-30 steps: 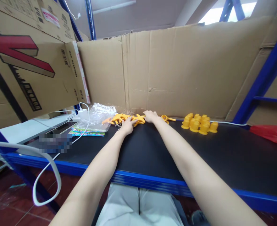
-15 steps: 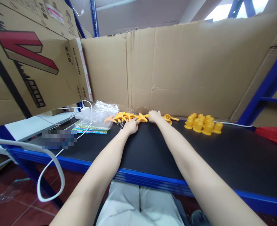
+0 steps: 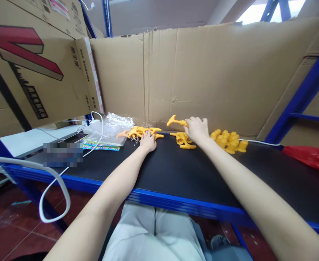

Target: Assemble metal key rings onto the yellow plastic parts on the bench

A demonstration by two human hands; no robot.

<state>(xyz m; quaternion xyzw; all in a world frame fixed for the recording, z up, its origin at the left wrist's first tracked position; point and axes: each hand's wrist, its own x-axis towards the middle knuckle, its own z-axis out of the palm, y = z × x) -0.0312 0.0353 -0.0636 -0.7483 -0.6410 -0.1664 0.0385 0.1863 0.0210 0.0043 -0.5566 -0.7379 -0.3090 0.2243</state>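
My right hand (image 3: 198,128) is closed on a yellow plastic piece with a T-shaped end (image 3: 177,121), raised above the shelf. Below it and to its left lie several yellow parts with round cup ends (image 3: 181,138); a handle-like yellow piece (image 3: 188,146) is in front of them. My left hand (image 3: 148,141) rests with fingers outstretched on a pile of similar yellow pieces (image 3: 138,131), and its fingertips touch them. Small silvery metal bits (image 3: 135,140) show at the pile's front left. Close behind my right wrist stands a group of yellow capped cylinders (image 3: 231,141).
Clear plastic bags (image 3: 113,127) and a colourful flat packet (image 3: 102,146) lie left of the pile. A white cable (image 3: 68,203) loops over the blue front edge. Cardboard (image 3: 216,72) walls the back. A red bag (image 3: 308,157) lies far right.
My right hand has moved right and up, lifting a yellow T-ended piece. More of the cup-ended parts now show. My left hand stays by the pile, its fingers more outstretched.
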